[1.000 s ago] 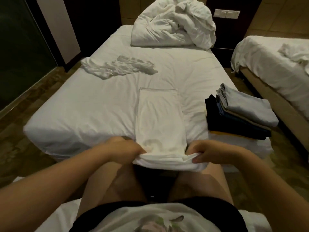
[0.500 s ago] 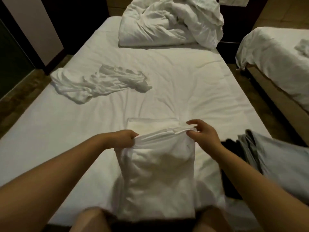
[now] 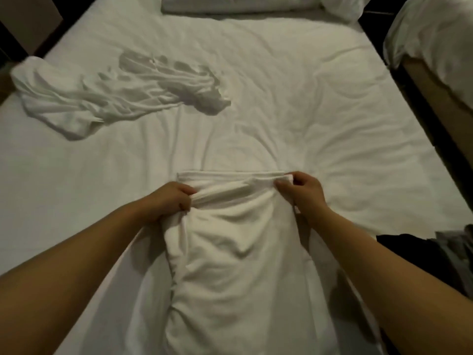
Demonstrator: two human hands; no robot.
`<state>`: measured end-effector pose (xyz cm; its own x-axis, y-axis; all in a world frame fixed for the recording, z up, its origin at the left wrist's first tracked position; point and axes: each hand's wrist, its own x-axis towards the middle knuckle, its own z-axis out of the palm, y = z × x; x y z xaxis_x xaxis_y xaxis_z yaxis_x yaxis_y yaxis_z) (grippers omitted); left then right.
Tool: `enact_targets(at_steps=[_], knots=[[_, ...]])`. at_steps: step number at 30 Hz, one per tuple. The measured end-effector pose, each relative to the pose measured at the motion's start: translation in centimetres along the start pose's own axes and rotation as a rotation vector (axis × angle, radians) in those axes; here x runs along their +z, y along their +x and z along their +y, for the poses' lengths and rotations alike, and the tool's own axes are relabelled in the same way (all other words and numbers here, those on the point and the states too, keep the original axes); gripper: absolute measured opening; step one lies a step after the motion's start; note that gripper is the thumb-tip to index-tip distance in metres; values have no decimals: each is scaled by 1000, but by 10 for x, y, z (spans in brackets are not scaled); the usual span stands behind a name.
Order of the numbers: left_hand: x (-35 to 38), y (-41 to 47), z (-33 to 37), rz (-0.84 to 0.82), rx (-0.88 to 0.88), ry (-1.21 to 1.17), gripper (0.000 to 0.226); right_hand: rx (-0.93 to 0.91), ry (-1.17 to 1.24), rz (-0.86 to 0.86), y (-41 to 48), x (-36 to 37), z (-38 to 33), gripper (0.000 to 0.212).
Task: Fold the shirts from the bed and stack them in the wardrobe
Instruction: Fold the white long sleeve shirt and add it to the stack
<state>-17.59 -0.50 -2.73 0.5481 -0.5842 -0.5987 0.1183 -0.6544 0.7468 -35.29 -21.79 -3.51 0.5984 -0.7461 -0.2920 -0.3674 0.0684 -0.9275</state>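
on the bed (image 3: 332,111) in front of me, from the camera on my head, the white shirt (image 3: 243,252) lies as a long narrow strip, running from the near edge of the mattress toward its middle. it is doubled over on itself: a lower layer lies flat on the sheet, and its straight far edge shows just beyond my knuckles. the upper layer is puffed and creased between my forearms.

my left hand (image 3: 169,198) has its fingers curled tight round the bunched left corner of the upper layer. my right hand (image 3: 302,190) pinches the right corner between thumb and fingertips, right at the far edge of the lower layer. the left corner sits a little nearer to me than the right one, so the held edge runs slightly slanted.

well apart from this, toward the far left of the bed, a second shirt (image 3: 102,98) lies crumpled and stretched out in long wrinkles, its left end near the side of the mattress. at the head of the bed the edge of a rumpled duvet (image 3: 230,3) shows. just beside my right forearm, at the right side of the mattress, sits a pile of dark clothes (image 3: 414,254) with something grey (image 3: 458,242) on top, cut off by the frame. across a dark gap to the right stands another bed (image 3: 435,34) with white covers.
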Motion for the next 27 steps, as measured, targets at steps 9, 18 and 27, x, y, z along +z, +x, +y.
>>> enact_targets(at_steps=[9,18,27], knots=[[15,-14,-12,420,170,23,47,16,-209,8,-1,2,1,46],[59,-46,-19,683,96,178,63,108,-187,110,-6,10,1,32],[34,-24,-29,528,102,-394,13,108,-192,137,-9,6,5,40]])
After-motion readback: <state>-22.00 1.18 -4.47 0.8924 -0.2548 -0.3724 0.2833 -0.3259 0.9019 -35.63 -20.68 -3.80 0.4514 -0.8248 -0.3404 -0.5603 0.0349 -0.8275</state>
